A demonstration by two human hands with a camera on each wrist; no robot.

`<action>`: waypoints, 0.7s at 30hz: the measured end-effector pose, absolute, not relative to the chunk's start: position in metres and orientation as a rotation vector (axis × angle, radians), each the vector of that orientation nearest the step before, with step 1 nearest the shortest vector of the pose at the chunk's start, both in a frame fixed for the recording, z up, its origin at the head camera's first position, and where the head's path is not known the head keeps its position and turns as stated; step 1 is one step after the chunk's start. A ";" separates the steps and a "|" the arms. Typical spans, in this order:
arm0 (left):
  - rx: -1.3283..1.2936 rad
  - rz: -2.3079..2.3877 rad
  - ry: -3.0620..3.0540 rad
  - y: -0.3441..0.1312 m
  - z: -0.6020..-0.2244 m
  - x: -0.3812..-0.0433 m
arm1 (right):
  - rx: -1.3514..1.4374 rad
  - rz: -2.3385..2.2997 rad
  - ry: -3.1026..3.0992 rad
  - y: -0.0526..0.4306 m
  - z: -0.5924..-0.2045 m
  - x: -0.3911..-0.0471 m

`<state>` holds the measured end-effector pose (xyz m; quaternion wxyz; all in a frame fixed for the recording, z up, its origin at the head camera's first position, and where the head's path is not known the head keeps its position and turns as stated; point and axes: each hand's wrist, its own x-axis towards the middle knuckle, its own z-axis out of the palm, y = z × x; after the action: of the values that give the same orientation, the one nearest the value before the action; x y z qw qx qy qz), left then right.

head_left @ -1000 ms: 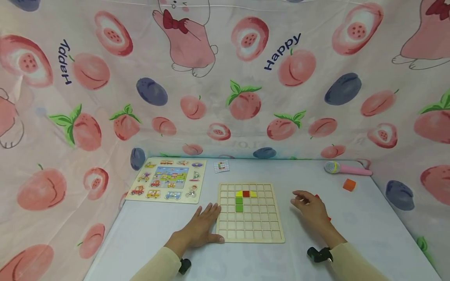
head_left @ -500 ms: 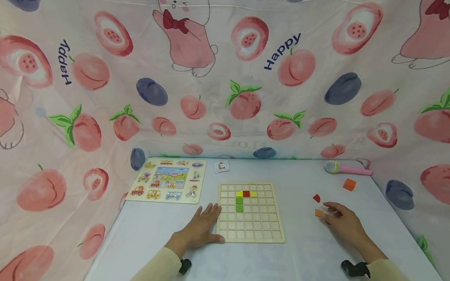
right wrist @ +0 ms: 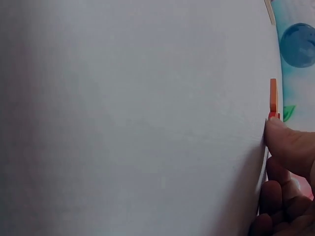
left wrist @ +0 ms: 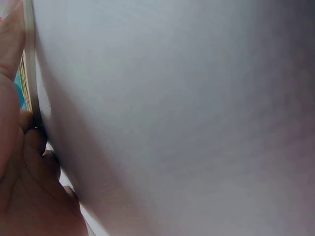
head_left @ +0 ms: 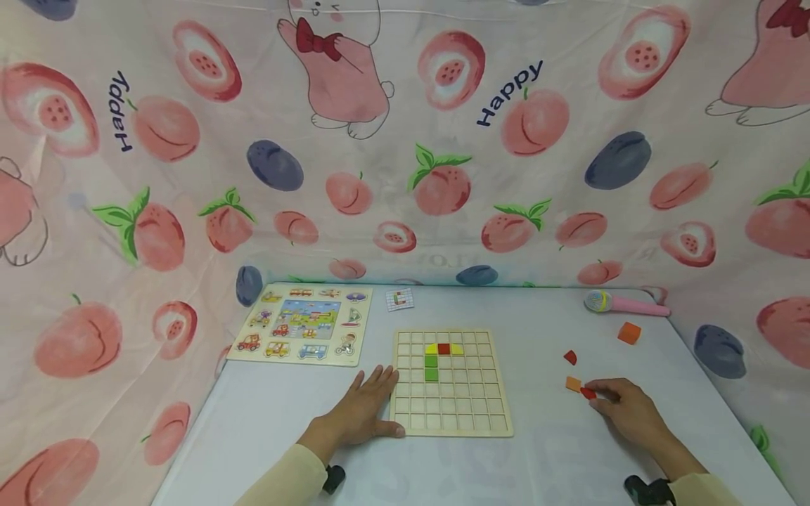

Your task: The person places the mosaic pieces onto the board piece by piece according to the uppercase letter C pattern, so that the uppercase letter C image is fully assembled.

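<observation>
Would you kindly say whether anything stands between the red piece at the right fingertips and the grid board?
Yes: the flat orange piece lies beside the red piece, toward the grid board; beyond it, nothing visible intervenes.

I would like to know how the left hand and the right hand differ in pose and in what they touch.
The left hand has straight fingers and a spread thumb; the right hand has curled fingers. The left hand touches the edge of the grid board; the right hand pinches a red piece beside an orange tile. Both are bare, with a black device at the wrist.
</observation>
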<state>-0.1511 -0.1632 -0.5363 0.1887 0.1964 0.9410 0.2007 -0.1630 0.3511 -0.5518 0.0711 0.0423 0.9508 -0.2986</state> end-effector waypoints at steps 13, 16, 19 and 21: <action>0.545 0.577 2.640 -0.163 -0.537 -0.152 | 0.163 -0.920 2.836 0.352 -0.549 -0.161; 0.552 0.578 2.642 -0.163 -0.536 -0.152 | 0.171 -0.924 2.834 0.352 -0.548 -0.160; 0.556 0.576 2.642 -0.164 -0.536 -0.152 | 0.174 -0.926 2.832 0.352 -0.548 -0.161; 0.555 0.578 2.642 -0.164 -0.536 -0.152 | 0.181 -0.922 2.833 0.352 -0.547 -0.162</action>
<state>-0.1519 -0.1635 -0.5364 0.1893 0.1975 0.9397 0.2054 -0.1622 0.3521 -0.5470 0.0782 0.0606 0.9463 -0.3078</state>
